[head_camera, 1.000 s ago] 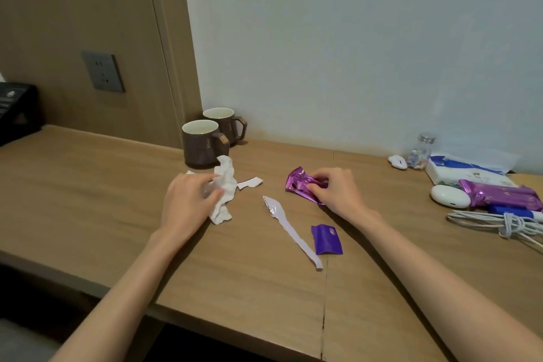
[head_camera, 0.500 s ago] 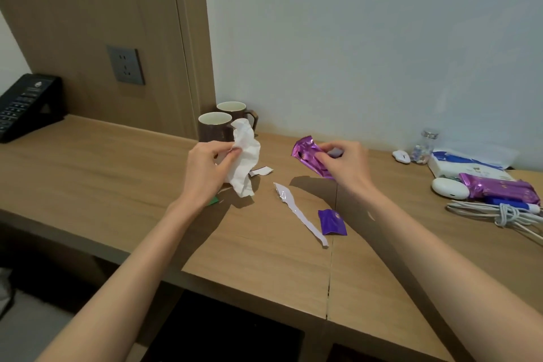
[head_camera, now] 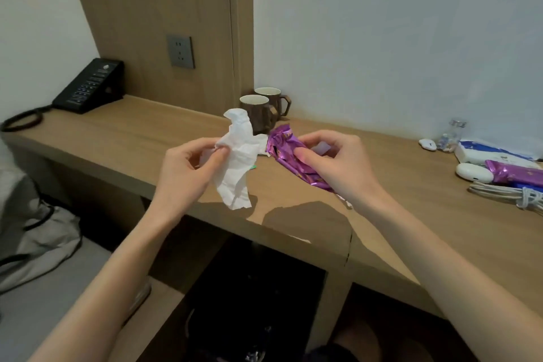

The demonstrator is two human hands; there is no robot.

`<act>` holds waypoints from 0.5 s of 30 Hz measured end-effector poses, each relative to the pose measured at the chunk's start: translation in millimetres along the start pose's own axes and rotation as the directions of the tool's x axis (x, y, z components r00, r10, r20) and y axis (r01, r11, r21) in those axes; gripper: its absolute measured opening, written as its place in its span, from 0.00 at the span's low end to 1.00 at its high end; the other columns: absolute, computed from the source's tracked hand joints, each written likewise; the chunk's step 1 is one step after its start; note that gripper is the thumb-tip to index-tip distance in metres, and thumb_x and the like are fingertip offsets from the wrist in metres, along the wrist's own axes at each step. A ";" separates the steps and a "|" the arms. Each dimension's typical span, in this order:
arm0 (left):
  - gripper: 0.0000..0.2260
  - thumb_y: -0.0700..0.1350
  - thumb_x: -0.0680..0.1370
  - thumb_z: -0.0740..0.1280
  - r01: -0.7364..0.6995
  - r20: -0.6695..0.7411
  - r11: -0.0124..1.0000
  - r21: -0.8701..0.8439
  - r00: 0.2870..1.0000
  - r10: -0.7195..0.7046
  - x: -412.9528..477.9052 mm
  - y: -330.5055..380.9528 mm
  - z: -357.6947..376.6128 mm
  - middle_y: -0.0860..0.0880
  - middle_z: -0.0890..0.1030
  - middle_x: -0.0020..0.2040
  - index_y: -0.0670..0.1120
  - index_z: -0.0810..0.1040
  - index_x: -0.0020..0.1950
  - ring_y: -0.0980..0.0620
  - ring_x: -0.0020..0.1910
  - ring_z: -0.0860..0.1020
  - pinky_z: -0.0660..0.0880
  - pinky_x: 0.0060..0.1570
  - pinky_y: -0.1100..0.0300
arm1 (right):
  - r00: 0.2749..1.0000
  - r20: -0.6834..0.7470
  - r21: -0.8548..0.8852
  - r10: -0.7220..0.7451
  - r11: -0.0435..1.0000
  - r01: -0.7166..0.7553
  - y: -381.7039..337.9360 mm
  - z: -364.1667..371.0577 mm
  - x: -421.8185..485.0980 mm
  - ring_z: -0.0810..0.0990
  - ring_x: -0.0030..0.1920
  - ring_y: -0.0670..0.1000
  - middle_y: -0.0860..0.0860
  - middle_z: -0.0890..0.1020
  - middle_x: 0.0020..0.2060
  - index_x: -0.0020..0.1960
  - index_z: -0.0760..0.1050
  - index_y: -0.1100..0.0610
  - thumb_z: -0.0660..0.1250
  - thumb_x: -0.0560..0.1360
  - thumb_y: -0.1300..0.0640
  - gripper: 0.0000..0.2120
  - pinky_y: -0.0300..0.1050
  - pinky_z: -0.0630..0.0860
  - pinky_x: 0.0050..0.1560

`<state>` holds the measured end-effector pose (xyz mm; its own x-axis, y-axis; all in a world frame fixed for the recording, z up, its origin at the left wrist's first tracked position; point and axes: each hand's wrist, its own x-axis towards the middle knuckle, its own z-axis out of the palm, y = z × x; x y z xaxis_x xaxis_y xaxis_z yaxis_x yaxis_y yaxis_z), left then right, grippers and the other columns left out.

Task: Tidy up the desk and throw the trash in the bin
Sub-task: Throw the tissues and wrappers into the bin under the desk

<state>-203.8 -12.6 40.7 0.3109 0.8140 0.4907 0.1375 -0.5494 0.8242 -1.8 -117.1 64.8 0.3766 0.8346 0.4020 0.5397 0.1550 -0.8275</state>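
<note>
Your left forearm reaches up from the lower left. Your left hand (head_camera: 188, 167) hovers above the front edge of the worktop (head_camera: 117, 132), thumb and fingertips pinching a crumpled white tissue (head_camera: 238, 161) that hangs below the pinch. Just right of it, almost touching, is a purple wrapper (head_camera: 289, 153). Your right hand (head_camera: 338, 161) grips it, thumb on top, fingers curled behind, forearm coming from the lower right. Two brown mugs (head_camera: 258, 109) stand behind, by the wall.
</note>
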 end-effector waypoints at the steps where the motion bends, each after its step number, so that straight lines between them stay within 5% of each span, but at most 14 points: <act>1: 0.07 0.45 0.76 0.67 0.016 0.007 1.000 0.010 1.000 -0.016 -12.9 -2.2 -10.4 0.61 0.83 0.44 0.55 0.81 0.51 0.61 0.45 0.79 0.77 0.41 0.67 | 0.999 0.037 0.021 0.004 1.000 -0.005 -3.4 7.1 -11.1 0.83 0.39 0.43 0.43 0.83 0.38 0.48 0.83 0.48 0.72 0.73 0.55 0.05 0.40 0.81 0.37; 6: 0.06 0.44 0.77 0.67 0.104 0.032 0.992 0.070 0.994 -0.106 -80.3 -31.5 -58.9 0.53 0.83 0.45 0.51 0.81 0.51 0.56 0.44 0.80 0.75 0.44 0.59 | 0.969 0.245 0.063 0.037 0.997 -0.054 -6.0 49.0 -63.6 0.82 0.42 0.43 0.44 0.83 0.40 0.46 0.82 0.44 0.72 0.73 0.55 0.06 0.37 0.78 0.39; 9: 0.06 0.43 0.77 0.66 0.160 0.065 0.977 0.138 0.983 -0.170 -110.8 -52.4 -79.0 0.54 0.83 0.45 0.50 0.81 0.51 0.57 0.44 0.80 0.76 0.39 0.68 | 0.941 0.338 0.047 0.035 0.997 -0.054 1.5 75.9 -88.9 0.81 0.43 0.44 0.45 0.84 0.40 0.43 0.81 0.43 0.71 0.74 0.55 0.06 0.42 0.78 0.45; 15: 0.05 0.42 0.77 0.67 0.336 0.254 0.922 0.193 0.891 -0.377 -147.4 -117.3 -87.1 0.57 0.84 0.44 0.50 0.82 0.48 0.60 0.43 0.82 0.76 0.39 0.69 | 0.909 0.392 -0.071 0.142 0.990 -0.125 52.3 136.0 -123.3 0.79 0.40 0.35 0.40 0.80 0.31 0.48 0.83 0.50 0.70 0.74 0.56 0.05 0.21 0.68 0.40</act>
<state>-347.7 -51.7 -103.6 0.4637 0.8843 0.0542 0.4129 -0.2698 0.8699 -122.4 -140.0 -81.4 0.1241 0.9878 0.0939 0.5404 0.0121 -0.8413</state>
